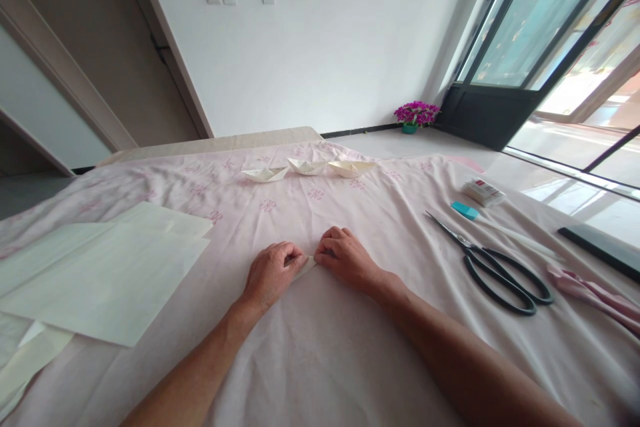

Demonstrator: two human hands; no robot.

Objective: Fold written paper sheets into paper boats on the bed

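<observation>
My left hand [274, 271] and my right hand [346, 256] are close together above the pink cloth, fingers closed. Between them shows a small piece of folded pale paper [305, 267], pinched from both sides. Most of that paper is hidden by my fingers, so its full shape cannot be made out. Beyond my hands stand three folded paper boats in a row: a left one [265, 175], a middle one [307, 166] and a cream right one [351, 168].
Pale paper sheets [115, 273] lie stacked on the left. At right are black-handled scissors [493, 265], a blue eraser-like block [465, 211], a small white packet [483, 192], a pink cloth strip [595, 292] and a dark flat bar [603, 250]. The patterned tablecloth [350, 360] is wrinkled.
</observation>
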